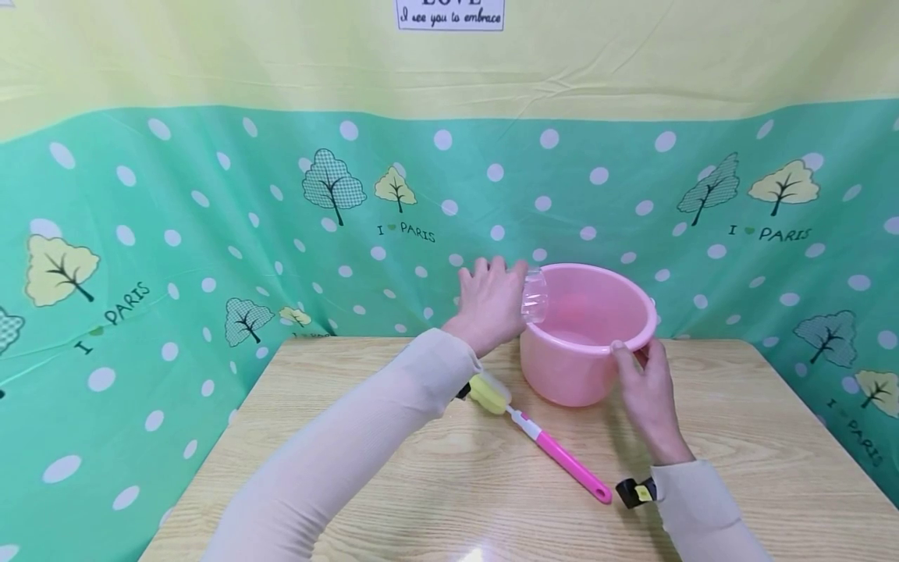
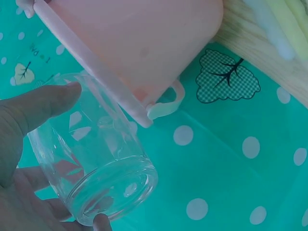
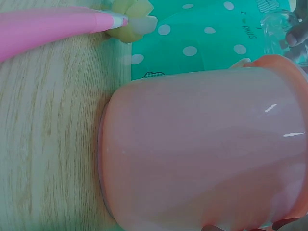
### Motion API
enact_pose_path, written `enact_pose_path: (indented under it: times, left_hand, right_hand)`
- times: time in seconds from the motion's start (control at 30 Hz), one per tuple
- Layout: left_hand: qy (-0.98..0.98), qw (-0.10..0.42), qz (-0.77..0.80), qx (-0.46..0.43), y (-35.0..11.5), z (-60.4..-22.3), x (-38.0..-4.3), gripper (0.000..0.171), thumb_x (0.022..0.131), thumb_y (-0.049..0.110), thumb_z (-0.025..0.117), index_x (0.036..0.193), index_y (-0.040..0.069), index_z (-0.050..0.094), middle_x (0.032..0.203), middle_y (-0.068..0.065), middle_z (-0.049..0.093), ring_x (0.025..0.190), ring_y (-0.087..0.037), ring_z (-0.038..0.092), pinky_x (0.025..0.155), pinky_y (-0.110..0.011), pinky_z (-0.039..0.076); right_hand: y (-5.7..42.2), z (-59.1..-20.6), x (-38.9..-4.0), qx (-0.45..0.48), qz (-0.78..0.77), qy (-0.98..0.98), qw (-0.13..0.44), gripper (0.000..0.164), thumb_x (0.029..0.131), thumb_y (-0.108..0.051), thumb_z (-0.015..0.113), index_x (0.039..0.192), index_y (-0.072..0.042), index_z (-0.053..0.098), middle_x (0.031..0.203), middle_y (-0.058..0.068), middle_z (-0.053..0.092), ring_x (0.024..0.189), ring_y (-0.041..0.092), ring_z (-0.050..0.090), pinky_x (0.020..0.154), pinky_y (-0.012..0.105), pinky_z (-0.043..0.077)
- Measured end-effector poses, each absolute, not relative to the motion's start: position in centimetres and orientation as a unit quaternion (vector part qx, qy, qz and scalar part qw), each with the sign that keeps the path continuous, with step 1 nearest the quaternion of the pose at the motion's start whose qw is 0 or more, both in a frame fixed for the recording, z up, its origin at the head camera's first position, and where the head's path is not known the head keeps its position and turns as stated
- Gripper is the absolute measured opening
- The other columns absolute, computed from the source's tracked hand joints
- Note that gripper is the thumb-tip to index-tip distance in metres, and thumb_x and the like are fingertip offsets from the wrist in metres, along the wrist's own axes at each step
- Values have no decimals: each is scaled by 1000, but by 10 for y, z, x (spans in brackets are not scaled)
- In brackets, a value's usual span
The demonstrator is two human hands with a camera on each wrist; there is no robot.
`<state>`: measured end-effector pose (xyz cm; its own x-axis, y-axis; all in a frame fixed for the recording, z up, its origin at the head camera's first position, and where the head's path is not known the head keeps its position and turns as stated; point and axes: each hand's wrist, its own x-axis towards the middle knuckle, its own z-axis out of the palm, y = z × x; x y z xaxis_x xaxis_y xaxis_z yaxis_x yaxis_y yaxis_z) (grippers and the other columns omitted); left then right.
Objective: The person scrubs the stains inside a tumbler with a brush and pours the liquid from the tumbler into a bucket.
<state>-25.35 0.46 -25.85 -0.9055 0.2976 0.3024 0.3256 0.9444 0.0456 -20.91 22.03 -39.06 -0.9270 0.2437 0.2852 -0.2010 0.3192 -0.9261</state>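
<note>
A clear glass cup [image 2: 103, 144] with a faceted side is held in my left hand [image 1: 489, 304], thumb on one side and fingers on the other. The cup is tilted at the left rim of a pink plastic bucket [image 1: 569, 367], its mouth toward the bucket's opening. My right hand [image 1: 648, 394] grips the bucket's near right rim, thumb on top and fingers beneath the lip. The bucket stands upright on the table. In the right wrist view the bucket's wall [image 3: 202, 149] fills most of the picture, with only fingertips of the right hand showing below.
A brush with a yellow sponge head [image 1: 490, 393] and a pink handle [image 1: 565, 460] lies on the wooden table [image 1: 393, 484], left of and in front of the bucket. Behind the table hangs a green and yellow patterned cloth [image 1: 421, 179].
</note>
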Motion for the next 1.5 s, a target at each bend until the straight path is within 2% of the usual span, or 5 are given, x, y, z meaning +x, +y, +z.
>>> enact_pose_path:
  times: [0.27,1.5]
  left_hand:
    - [-975,146,-17,-166,8,-256,-252,61,75,26,76,130,21,52,104,-3,53,98,-23,43,82,-41,36]
    - [-971,155,43,-175,16,-253,-251,49,83,26,68,129,21,51,102,-3,52,95,-24,43,79,-41,36]
  right_hand:
    - [220,-392,-210,-9,584,-788,195,65,99,-36,47,149,-3,20,148,19,30,136,34,30,109,53,30]
    - [221,-393,-210,-13,581,-790,194,66,99,-38,47,149,-4,20,148,19,30,136,34,30,109,53,30]
